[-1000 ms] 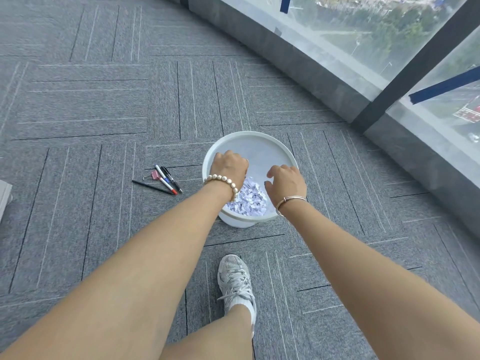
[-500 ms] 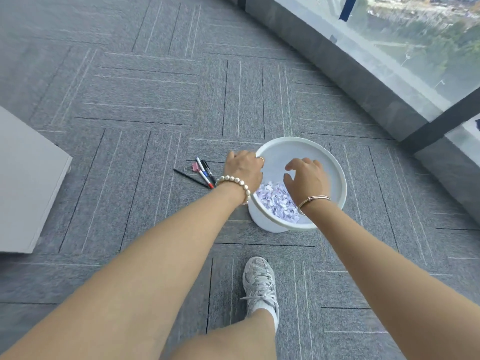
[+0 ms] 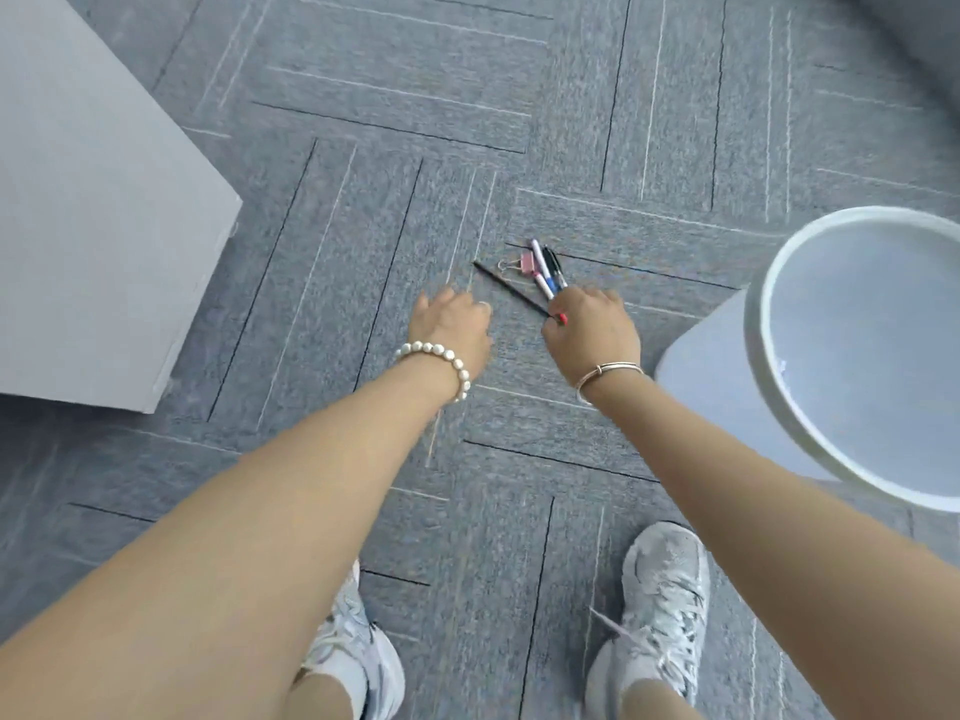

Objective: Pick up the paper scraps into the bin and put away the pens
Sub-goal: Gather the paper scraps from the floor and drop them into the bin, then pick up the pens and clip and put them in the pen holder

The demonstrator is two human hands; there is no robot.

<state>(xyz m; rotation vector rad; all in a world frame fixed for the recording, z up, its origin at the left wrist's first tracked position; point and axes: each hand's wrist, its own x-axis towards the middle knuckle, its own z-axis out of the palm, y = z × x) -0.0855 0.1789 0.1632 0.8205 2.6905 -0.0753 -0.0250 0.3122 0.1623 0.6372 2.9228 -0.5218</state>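
The pens (image 3: pixel 546 272) are lying on the gray carpet (image 3: pixel 649 122) beside a pink binder clip (image 3: pixel 525 264), left of the white bin (image 3: pixel 769 283). They are being covered at their near ends by the right hand (image 3: pixel 589 330), whose grip cannot be told. The left hand (image 3: pixel 454 327) is being held loosely curled and empty, just left of a thin black pen (image 3: pixel 509 288).

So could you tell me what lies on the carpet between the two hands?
In the head view, only bare grey carpet lies between the left hand and the right hand.
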